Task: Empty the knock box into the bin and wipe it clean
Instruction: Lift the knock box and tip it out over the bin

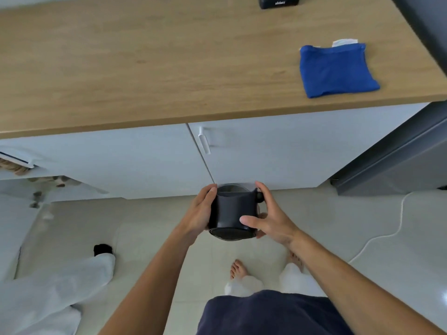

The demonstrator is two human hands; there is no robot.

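I hold a black knock box [233,211] in both hands, low in front of the white cabinet doors and above the tiled floor. It is tipped so its round base faces me and its open mouth points away. My left hand [199,211] grips its left wall. My right hand [268,213] wraps its right side, thumb across the front, beside the black end knob of the knock bar. Its inside is hidden from me. A folded blue cloth [335,70] lies on the wooden countertop [145,68] at the right. At the far left an open pull-out compartment [36,189] shows some waste.
White cabinet doors [266,153] with a handle [203,143] stand right behind the knock box. A grey appliance [399,160] stands on the right, with a white cable [387,233] across the floor. A second person in white clothes [48,286] is at the lower left. A black box [278,1] sits at the counter's back.
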